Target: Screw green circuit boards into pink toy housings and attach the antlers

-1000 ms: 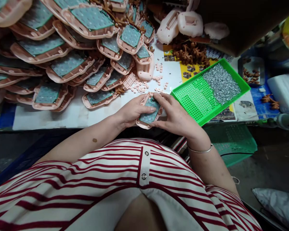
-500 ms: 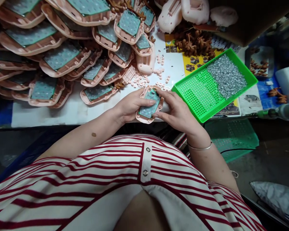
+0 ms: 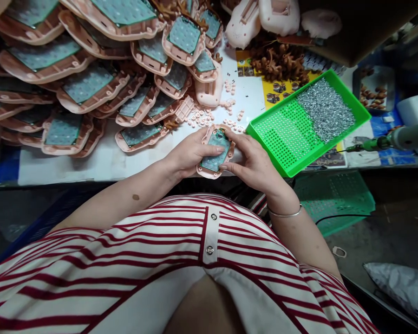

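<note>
Between my two hands, just above the front edge of the table, is a pink plastic shell half with a green circuit board (image 3: 212,160) set in it. My left hand (image 3: 190,153) grips the shell's left side, its thumb lying across the board. On the other side, my right hand (image 3: 252,160) holds the rim, with fingers at the top right and the thumb at the lower right. Small pink plastic pieces (image 3: 200,118) lie scattered just beyond the shell. Whether a tiny part sits under my right fingertips is hidden.
Stacked pink shells with circuit boards (image 3: 87,83) fill the left side. A green perforated tray (image 3: 275,134) holds many small screws (image 3: 329,109). An electric screwdriver (image 3: 386,140) hangs at the right. Brown plastic parts (image 3: 280,60) are heaped at the back.
The screwdriver at the right has swung up and left, its tip now near the tray. Both hands keep the same hold on the shell; the view has shifted slightly.
</note>
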Available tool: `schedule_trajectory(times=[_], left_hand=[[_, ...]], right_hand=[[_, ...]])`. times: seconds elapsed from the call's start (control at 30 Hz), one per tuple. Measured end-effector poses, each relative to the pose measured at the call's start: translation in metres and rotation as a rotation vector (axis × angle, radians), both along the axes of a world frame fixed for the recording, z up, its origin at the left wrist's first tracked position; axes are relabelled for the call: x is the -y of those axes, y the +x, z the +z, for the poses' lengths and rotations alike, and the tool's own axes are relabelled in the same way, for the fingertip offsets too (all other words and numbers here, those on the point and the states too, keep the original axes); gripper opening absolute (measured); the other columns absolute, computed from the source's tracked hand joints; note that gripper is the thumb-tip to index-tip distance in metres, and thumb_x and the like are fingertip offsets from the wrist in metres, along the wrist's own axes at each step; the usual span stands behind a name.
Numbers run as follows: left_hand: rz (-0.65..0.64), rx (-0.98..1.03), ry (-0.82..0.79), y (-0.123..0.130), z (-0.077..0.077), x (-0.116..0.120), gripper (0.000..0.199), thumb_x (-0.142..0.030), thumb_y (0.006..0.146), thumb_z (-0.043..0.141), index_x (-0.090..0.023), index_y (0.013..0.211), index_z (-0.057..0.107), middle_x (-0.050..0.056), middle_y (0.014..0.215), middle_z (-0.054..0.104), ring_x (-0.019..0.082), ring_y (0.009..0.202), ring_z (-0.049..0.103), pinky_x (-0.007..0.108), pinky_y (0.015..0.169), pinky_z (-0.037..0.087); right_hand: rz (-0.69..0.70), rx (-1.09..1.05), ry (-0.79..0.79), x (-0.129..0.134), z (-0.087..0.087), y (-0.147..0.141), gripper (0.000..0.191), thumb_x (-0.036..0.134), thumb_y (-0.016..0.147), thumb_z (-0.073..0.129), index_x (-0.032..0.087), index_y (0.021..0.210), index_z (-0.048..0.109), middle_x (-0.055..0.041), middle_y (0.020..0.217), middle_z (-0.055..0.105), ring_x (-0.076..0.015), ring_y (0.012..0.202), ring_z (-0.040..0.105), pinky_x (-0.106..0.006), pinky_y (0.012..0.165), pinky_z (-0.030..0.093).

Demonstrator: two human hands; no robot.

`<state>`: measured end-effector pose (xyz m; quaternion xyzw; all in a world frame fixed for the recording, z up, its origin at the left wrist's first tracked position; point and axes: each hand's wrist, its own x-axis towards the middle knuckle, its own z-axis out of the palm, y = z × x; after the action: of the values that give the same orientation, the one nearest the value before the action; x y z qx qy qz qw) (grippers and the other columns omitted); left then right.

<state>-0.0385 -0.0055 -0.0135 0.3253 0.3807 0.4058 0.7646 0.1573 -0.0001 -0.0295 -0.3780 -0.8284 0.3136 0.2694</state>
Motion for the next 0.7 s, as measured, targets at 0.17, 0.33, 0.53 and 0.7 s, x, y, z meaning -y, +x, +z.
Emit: schedule_trajectory(times=[0.17,0.33,0.53,0.7], left_hand=[[0.013,-0.016,0.024,0.002,0.0,0.001,0.054,-0.013,0.06,0.08,-0.014,0.11,0.059,0.002,0.087,0.068,0.015,0.074,0.064,0.026,0.07,0.052],[0.026,-0.039,0.021,0.003,0.0,0.001,0.056,-0.014,0.059,0.082,-0.014,0.111,0.059,0.002,0.088,0.069,0.016,0.075,0.065,0.027,0.069,0.053],[0.022,-0.049,0.027,0.003,0.002,0.002,0.055,-0.016,0.059,0.083,-0.015,0.11,0.059,0.002,0.087,0.069,0.015,0.073,0.065,0.026,0.067,0.053],[0.0,-0.047,-0.011,0.002,0.006,0.005,0.053,-0.016,0.061,0.083,-0.014,0.109,0.06,0.002,0.085,0.069,0.015,0.071,0.065,0.025,0.065,0.054]], right_hand=[[0.003,-0.043,0.004,-0.001,-0.005,0.0,0.081,0.066,0.08,0.067,0.024,0.147,0.048,-0.013,0.141,0.061,-0.0305,0.128,0.056,-0.051,0.111,0.044],[0.007,-0.032,0.014,-0.001,-0.007,0.002,0.082,0.067,0.081,0.065,0.023,0.148,0.047,-0.0138,0.14,0.06,-0.0299,0.127,0.056,-0.05,0.11,0.044],[0.009,-0.003,0.026,-0.003,-0.008,0.0,0.082,0.07,0.082,0.062,0.025,0.149,0.045,-0.0128,0.141,0.06,-0.0295,0.129,0.056,-0.052,0.111,0.045],[-0.13,0.106,0.164,0.026,0.02,0.005,0.072,0.061,0.089,0.058,0.023,0.149,0.046,-0.0167,0.139,0.061,-0.0357,0.126,0.06,-0.056,0.104,0.052]])
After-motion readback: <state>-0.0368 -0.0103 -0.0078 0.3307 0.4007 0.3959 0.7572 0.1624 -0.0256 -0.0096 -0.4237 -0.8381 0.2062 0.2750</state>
